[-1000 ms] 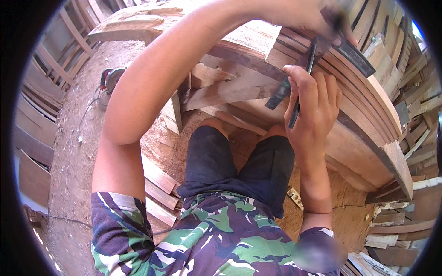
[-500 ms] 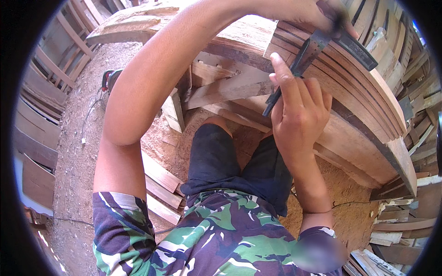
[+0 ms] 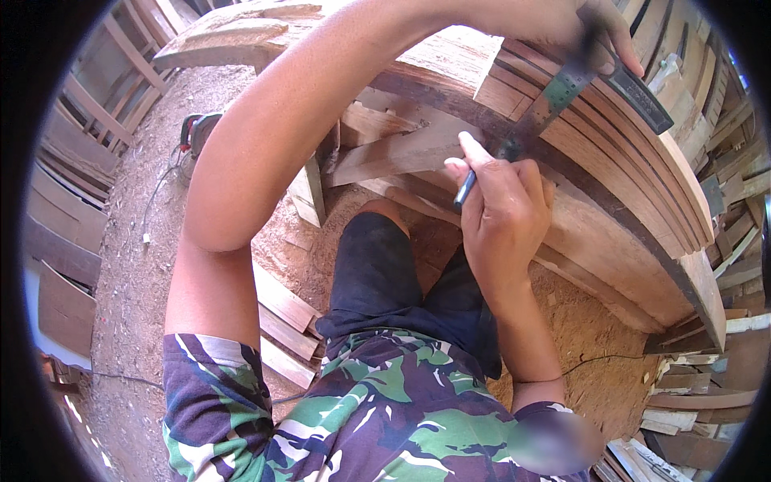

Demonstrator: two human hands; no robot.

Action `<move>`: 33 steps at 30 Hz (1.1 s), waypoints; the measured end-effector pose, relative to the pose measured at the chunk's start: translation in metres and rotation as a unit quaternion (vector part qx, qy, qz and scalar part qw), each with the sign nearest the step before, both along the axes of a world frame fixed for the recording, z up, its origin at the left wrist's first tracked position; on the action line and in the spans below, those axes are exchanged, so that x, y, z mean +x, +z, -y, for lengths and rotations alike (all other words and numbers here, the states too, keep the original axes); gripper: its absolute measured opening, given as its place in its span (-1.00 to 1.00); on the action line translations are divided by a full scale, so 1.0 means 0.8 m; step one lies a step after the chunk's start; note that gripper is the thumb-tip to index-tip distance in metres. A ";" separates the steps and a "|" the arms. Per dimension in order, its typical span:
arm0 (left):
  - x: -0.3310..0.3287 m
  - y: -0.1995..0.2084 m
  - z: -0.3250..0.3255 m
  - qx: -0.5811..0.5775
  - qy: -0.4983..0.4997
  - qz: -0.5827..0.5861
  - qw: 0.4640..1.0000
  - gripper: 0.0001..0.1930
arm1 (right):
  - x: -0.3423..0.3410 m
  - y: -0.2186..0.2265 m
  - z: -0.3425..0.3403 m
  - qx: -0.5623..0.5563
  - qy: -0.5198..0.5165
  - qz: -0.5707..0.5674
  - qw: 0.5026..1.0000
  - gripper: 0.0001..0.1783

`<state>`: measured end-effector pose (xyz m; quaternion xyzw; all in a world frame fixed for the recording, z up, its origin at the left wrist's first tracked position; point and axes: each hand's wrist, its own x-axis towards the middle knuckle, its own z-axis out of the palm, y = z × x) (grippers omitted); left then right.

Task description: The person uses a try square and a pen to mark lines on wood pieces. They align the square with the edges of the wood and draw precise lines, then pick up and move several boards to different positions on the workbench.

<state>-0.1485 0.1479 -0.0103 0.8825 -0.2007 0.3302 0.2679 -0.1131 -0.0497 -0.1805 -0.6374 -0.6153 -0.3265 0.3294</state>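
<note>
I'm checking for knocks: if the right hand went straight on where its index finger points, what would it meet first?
Likely the near side of the curved timber, ahead of the right hand, though depth is unclear in this view.

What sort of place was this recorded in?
Most likely a woodworking shop: a square is held over curved timber, cut boards lie nearby, and apparent sawdust covers the floor.

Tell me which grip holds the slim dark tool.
The right grip, nearer the body, holds the slim dark tool; the left grip, farther out, holds the try square instead.
</note>
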 end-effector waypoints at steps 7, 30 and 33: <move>-0.032 0.016 0.010 -0.020 -0.002 -0.050 0.999 -0.63 | -0.001 0.021 0.006 0.023 0.078 -0.009 0.997 -0.77; -0.006 0.010 0.001 0.003 0.029 -0.020 0.999 -0.63 | 0.039 0.059 -0.026 0.121 0.000 0.102 0.987 -0.72; -0.022 0.015 0.009 -0.022 -0.004 -0.049 0.999 -0.63 | 0.027 0.048 -0.016 0.104 -0.039 0.086 0.990 -0.73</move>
